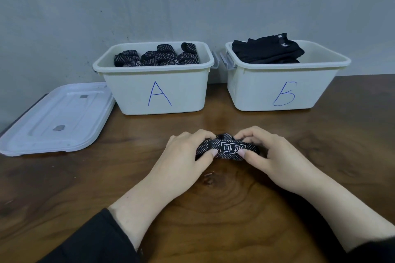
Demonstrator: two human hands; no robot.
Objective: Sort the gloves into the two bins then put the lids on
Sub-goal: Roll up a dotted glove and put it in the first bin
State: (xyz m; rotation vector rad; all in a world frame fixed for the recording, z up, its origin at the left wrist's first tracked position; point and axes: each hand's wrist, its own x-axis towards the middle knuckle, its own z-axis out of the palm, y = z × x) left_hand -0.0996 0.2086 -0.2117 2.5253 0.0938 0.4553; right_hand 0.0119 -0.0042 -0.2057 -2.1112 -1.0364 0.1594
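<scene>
The sorting step is in hand, and by the look of the dark wooden counter (320, 134) it is near its end: only one glove lies outside the bins. That black glove with white dots and a white printed label (227, 149) sits bunched on the counter, in front of the gap between the two bins. The left hand (188, 153) holds its left end and the right hand (263, 151) its right end; each grip is narrow, curled fingers over the far side and a thumb pressed on the near edge. The cream plastic bin marked A (154, 83) already holds black gloves with white dots (158, 56), so this glove most likely belongs there, while the cream plastic bin marked B (284, 85) holds plain black gloves (269, 49) heaped above its rim. The next move calls for lifting the bundle clear of the counter, carrying it forward and to the left, and raising it over bin A's near rim before letting go. The stretch of counter between the hands and the bins is bare, so the path is open. The bins stand close together, their grey side latches nearly meeting, so there is little room between them. The translucent white plastic lid (57, 117) lies flat to the left of bin A, its left corner at or past the counter's edge, so it wants a careful pickup; I see only this one lid, though another may lie under it.
</scene>
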